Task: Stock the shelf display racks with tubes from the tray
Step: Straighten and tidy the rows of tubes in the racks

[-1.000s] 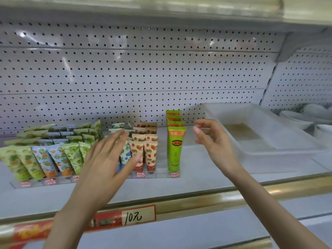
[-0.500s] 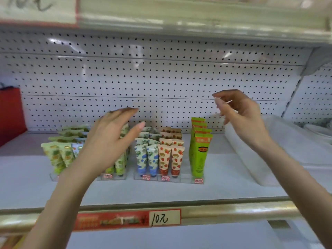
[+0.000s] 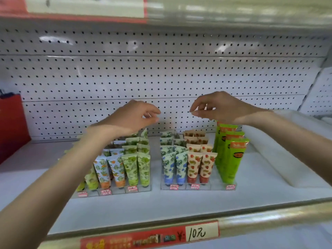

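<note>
Two clear display racks stand on the white shelf. The left rack (image 3: 115,191) holds green and orange patterned tubes (image 3: 132,168). The right rack (image 3: 195,187) holds blue tubes (image 3: 173,166), strawberry tubes (image 3: 201,164) and tall bright green tubes (image 3: 231,157). My left hand (image 3: 132,117) hovers above the back of the left rack, fingers loosely curled, holding nothing. Above the right rack my right hand (image 3: 221,108) hangs the same way, thumb near the fingertips, with nothing in it. The white tray (image 3: 287,159) lies at the right; its inside is out of sight.
A perforated white back panel (image 3: 161,78) closes the shelf behind. A red bag (image 3: 12,126) stands at the far left. The upper shelf edge (image 3: 197,17) hangs overhead. A metal front rail with a red price strip marked 10 (image 3: 201,231) runs along the shelf's front.
Both hands have risen from in front of the racks to above them and come closer together, fingers curling in. The view has swung left, pushing the tray to the right edge.
</note>
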Demonstrator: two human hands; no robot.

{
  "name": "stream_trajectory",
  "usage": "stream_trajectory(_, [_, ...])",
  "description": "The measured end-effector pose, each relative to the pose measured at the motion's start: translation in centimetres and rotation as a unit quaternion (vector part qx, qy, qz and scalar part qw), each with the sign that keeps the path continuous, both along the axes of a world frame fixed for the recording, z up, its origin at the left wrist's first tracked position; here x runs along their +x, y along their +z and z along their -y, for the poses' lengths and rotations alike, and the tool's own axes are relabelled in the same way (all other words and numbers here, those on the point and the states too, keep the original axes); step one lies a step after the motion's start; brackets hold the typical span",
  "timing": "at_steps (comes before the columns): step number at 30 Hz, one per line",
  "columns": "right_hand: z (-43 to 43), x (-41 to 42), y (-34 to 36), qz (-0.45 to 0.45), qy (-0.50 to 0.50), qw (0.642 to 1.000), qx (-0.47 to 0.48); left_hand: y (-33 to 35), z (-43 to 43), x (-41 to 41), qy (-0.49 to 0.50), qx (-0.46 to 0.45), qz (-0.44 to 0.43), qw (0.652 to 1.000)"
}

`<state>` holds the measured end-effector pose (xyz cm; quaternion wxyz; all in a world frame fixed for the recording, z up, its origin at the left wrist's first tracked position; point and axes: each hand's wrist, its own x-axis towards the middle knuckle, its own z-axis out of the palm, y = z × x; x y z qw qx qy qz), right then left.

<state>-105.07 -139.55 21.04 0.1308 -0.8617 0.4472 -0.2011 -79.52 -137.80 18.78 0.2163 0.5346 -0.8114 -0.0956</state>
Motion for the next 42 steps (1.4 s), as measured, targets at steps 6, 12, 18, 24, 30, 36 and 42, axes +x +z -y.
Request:
stream_trajectory(6, [4.3, 1.9, -0.9, -0.117, -0.005, 0.992, 0.042, -0.7, 4.8, -0.6, -0.018, 0.02, 0.063, 0.998])
stream_trajectory(12, [7.1, 3.5, -2.5, -0.192, -0.001, 0.977, 0.091, -2.5, 7.1, -1.2, -0.038, 0.061, 0.079, 0.994])
stream_trajectory(18, [7.6, 4.2, -3.8, -0.209, 0.017, 0.971, 0.112, -3.8, 8.0, -1.1, -0.044, 0.069, 0.071, 0.994])
stream_trajectory(24, [7.6, 5.1, -4.1, -0.224, 0.024, 0.969, 0.104, -4.3, 8.0, -1.1, -0.044, 0.055, 0.072, 0.995])
stream_trajectory(30, [7.8, 5.4, -4.8, -0.247, 0.019, 0.966, 0.079, -4.6, 7.9, -0.9, -0.045, 0.055, 0.054, 0.996])
stream_trajectory(36, [7.6, 5.7, -4.5, -0.246, 0.027, 0.968, 0.05, -4.7, 7.6, -1.1, -0.058, 0.058, 0.045, 0.996])
stream_trajectory(42, [7.5, 5.8, -4.7, -0.231, 0.039, 0.972, 0.032, -5.1, 7.3, -1.0, -0.056, 0.049, 0.04, 0.996])
